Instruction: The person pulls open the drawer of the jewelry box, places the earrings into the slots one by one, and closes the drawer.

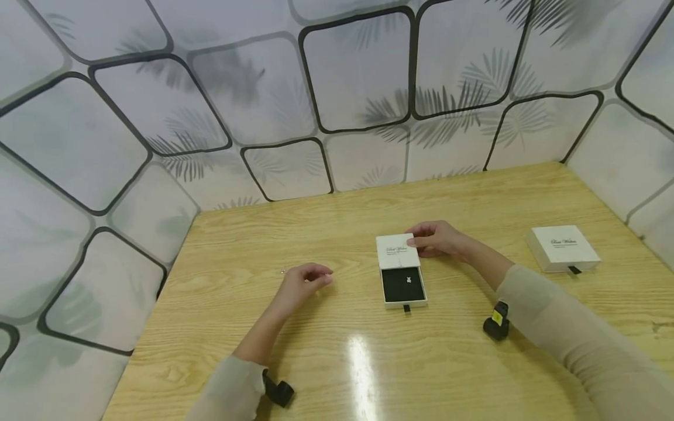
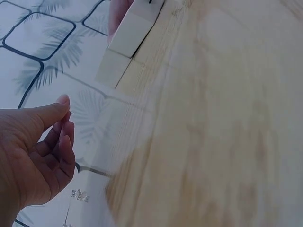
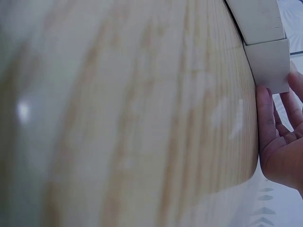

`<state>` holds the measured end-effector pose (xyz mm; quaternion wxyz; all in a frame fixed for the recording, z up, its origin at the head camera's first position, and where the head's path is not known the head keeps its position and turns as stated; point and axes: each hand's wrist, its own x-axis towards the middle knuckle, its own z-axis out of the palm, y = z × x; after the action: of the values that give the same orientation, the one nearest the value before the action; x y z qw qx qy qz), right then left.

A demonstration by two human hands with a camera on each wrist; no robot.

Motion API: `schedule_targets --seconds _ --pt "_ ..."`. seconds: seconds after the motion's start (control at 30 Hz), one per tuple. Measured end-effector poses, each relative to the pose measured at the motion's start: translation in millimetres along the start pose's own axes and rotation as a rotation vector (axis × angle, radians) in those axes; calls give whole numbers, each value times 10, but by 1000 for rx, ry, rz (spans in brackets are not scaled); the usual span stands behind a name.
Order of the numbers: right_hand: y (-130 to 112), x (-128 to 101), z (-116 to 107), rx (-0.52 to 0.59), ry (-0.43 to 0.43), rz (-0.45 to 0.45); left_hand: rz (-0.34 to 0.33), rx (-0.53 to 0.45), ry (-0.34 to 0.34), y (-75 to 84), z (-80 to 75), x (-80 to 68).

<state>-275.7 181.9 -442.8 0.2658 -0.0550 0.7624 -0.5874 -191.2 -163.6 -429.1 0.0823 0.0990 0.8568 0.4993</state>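
A white drawer-style gift box [image 1: 397, 251] lies at the middle of the wooden table [image 1: 474, 193]. Its drawer [image 1: 403, 286] is pulled out toward me, showing a black insert with a small pale trinket [image 1: 408, 279] on it. My right hand [image 1: 434, 238] holds the box's sleeve at its far right corner, thumb on top; the right wrist view shows its fingers [image 3: 279, 137] against the box end [image 3: 267, 66]. My left hand [image 1: 308, 278] rests on the table left of the box, fingers loosely curled. Its thumb [image 2: 52, 111] nears the fingertips; whether they pinch something tiny is unclear.
A second white box [image 1: 563, 247], closed, sits at the right of the table. A tiny glinting speck [image 1: 283, 272] lies just left of my left hand. Patterned walls [image 1: 358, 76] enclose the table on three sides.
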Motion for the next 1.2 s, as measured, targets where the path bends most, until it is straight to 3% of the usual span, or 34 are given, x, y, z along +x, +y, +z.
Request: schedule_targets --seconds 0.33,0.77,1.2 --pt "-7 1 -4 2 4 3 9 -42 -28 58 66 49" --pt "-23 -14 2 -6 10 15 43 -7 -12 168 188 108" --pt "-9 -10 6 11 5 12 66 -12 -60 280 315 157"
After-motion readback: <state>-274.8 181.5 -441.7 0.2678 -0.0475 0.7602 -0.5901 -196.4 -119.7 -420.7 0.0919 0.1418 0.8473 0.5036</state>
